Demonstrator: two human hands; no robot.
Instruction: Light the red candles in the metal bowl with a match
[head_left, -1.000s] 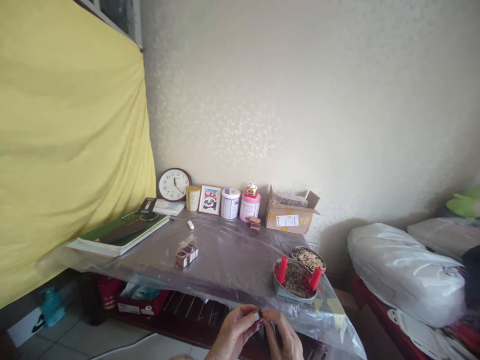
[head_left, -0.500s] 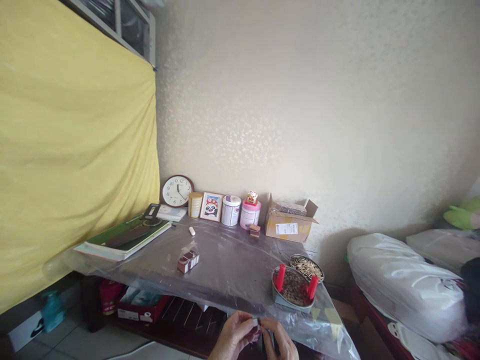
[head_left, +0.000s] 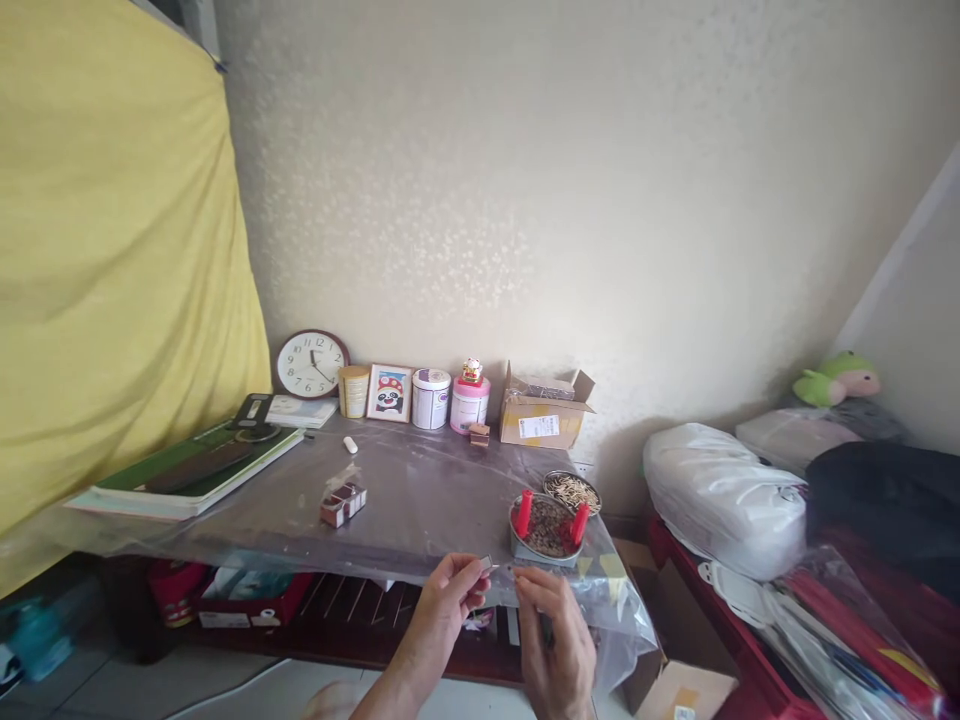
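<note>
Just beyond the table's near edge, my left hand (head_left: 448,592) pinches a small grey-sided box (head_left: 486,563), which looks like a matchbox. Thumb and forefinger cover most of it. A little to its right is my right hand (head_left: 553,625), its fingertips pressed together; whatever tiny thing they pinch is too small to name. The hands are apart. Past them on the table stands a tin (head_left: 547,555) of brown grains with two red candles (head_left: 525,512) upright in it. Behind that, a round tin (head_left: 596,508) holds many thin pale sticks like matches.
Clear plastic covers the table (head_left: 420,480). A wrapped pack of small boxes (head_left: 343,503) and a white oval object (head_left: 350,445) lie left of centre. A clock (head_left: 313,364), canisters (head_left: 431,400) and an opened carton (head_left: 544,425) line the wall. Bags (head_left: 724,495) sit at right.
My hands have drawn apart, with the small box staying in the left. The camera view has turned right, so the table things appear further left.
</note>
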